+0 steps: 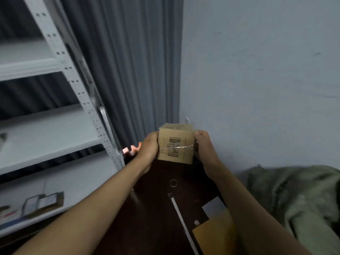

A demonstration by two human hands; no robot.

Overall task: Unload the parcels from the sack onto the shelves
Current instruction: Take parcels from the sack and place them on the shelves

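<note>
White metal shelves (51, 142) stand at the left, their middle board bare at its near end; swinging left there looks the best move, keeping clear of the upright post (86, 100). The green sack (301, 199) slumps at the near right. The cardboard parcel (176, 143) is held up in the middle, left hand (148, 150) and right hand (205, 150) gripping its sides.

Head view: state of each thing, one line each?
Small cardboard box: held in the air between both hands, label facing the camera, taped.
Left hand: grips the box's left side.
Right hand: grips the box's right side.
Green sack: slumped on the floor, crumpled.
White metal shelving: middle shelf mostly bare; flat parcels on the lower one.
</note>
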